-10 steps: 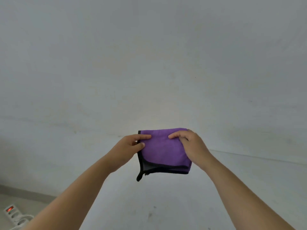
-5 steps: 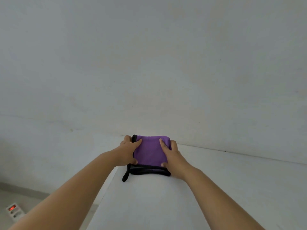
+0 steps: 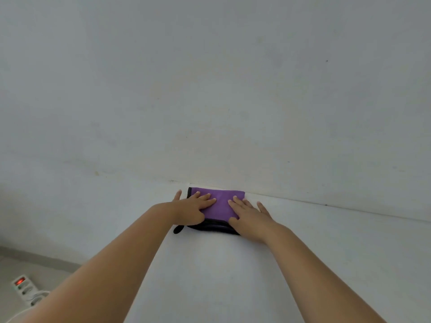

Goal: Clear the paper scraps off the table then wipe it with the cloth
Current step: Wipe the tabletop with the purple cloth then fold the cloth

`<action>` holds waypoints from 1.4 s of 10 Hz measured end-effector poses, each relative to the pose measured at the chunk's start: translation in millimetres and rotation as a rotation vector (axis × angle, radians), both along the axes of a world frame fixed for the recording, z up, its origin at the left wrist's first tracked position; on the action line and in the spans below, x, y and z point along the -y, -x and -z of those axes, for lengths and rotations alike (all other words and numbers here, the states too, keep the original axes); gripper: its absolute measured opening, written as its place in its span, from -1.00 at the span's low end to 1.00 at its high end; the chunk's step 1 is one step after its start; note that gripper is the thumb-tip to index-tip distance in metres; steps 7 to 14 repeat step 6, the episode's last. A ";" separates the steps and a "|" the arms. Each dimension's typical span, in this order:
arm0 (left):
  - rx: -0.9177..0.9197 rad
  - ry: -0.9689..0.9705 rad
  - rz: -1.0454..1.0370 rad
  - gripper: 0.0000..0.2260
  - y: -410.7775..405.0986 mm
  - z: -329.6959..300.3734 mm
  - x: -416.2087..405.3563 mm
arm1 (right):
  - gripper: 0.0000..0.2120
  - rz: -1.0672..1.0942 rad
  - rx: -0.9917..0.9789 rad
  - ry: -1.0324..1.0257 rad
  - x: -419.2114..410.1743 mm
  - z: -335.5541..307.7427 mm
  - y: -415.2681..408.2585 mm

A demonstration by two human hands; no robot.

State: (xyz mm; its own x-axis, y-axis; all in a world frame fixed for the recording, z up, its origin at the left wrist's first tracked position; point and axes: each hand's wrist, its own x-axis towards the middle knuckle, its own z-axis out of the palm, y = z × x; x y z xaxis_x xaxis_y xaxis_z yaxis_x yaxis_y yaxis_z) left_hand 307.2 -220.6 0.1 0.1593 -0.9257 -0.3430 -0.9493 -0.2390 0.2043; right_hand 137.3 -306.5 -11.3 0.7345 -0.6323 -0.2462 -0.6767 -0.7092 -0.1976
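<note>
The left hand [image 3: 191, 209] is laid flat, fingers straight and spread, on the left part of the folded purple cloth [image 3: 219, 202]; nothing is gripped. The right hand [image 3: 250, 216] is likewise pressed flat on the cloth's right part, fingers extended. The cloth, edged in black, is set on the white table [image 3: 233, 276] at its far left corner, against the wall [image 3: 210, 89]. A power strip [image 3: 24, 289] with a red light is seen on the floor.

cloth [image 3: 220, 201]: purple, black edging | table [image 3: 303, 264]: white | wall [image 3: 210, 89]: pale grey | power strip [image 3: 25, 290]: white, red light
</note>
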 end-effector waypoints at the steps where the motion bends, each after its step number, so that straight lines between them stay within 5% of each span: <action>1: 0.048 0.035 -0.006 -0.39 2.8 2.0 0.5 | -0.42 0.037 -0.006 -0.015 -0.8 0.5 0.7; 6: -0.066 0.327 -0.082 -0.63 80.5 -61.0 -46.0 | -0.64 0.312 0.363 0.043 -23.4 -69.9 117.6; 14: -0.066 0.327 -0.082 -0.63 80.5 -61.0 -46.0 | -0.64 0.312 0.363 0.043 -23.4 -69.9 117.6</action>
